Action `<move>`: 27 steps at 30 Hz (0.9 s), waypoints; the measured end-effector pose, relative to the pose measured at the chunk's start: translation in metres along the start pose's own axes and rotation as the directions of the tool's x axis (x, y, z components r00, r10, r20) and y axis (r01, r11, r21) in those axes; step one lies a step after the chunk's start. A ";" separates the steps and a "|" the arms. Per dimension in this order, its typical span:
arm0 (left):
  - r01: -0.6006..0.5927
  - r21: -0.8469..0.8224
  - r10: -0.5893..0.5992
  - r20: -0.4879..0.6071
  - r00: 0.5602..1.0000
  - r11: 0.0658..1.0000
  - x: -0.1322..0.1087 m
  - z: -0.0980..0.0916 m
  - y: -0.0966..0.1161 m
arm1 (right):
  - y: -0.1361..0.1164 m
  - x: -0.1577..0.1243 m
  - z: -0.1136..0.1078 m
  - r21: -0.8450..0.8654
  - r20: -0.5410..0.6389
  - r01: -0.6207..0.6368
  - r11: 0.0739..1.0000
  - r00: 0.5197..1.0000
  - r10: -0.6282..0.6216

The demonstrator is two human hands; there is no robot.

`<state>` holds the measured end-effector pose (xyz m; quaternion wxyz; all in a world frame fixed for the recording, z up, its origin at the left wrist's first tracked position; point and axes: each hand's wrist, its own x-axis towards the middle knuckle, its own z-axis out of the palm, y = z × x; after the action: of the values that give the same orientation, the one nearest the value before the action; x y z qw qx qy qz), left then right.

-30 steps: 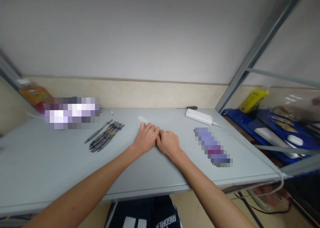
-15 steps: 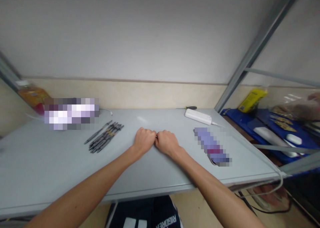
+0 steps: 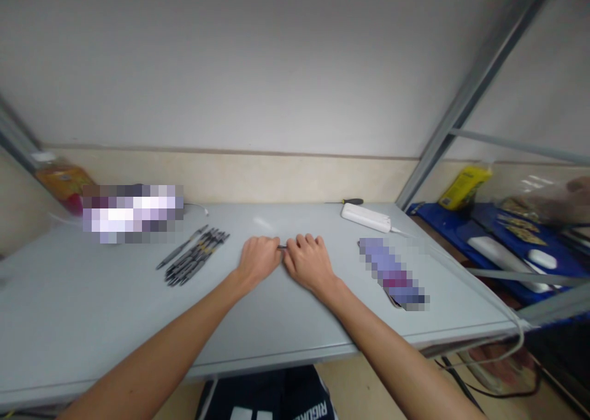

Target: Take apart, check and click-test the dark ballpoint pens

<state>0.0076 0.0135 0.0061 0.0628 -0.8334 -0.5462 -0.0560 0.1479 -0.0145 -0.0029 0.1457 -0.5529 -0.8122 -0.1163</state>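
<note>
1. The left hand [image 3: 260, 258] is curled into a fist around one end of a slim dark piece [image 3: 283, 247].
2. The right hand [image 3: 308, 260] bends its fingers over the other end, knuckles up.
3. The piece bridges the narrow gap between both hands, its ends hidden, above the grey table [image 3: 276, 321].
4. A pen bundle [image 3: 197, 257] lies left of the grip.

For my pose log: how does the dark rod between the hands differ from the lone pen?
The rod is held between left hand and right hand, partly hidden; the lone pen lies uncovered on the table. The rod runs sideways; the lone pen slants. Both are dark.
</note>
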 end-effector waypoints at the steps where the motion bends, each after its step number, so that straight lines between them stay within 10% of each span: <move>1: -0.011 0.015 0.011 -0.015 1.000 1.000 0.000 0.000 -0.002 | 0.003 -0.001 0.000 0.028 -0.003 0.012 1.000 1.000 -0.012; 9: -0.005 0.042 0.004 0.032 0.999 0.999 0.000 0.002 -0.004 | 0.019 -0.001 0.013 0.363 -0.075 0.144 0.921 0.989 -0.125; 16: -0.005 -0.052 0.008 0.051 0.999 0.999 0.002 0.006 -0.008 | 0.020 -0.002 0.012 0.319 -0.180 0.132 0.939 0.981 -0.077; 27: -0.353 -0.304 0.255 -0.318 0.913 0.885 0.006 0.014 -0.029 | 0.032 0.000 0.015 0.573 -0.177 -0.015 0.820 0.974 0.141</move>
<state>-0.0162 0.0321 -0.0052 -0.0068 -0.8912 -0.3746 -0.2556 0.1757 0.0027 -0.0159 0.3936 -0.5018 -0.7663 0.0787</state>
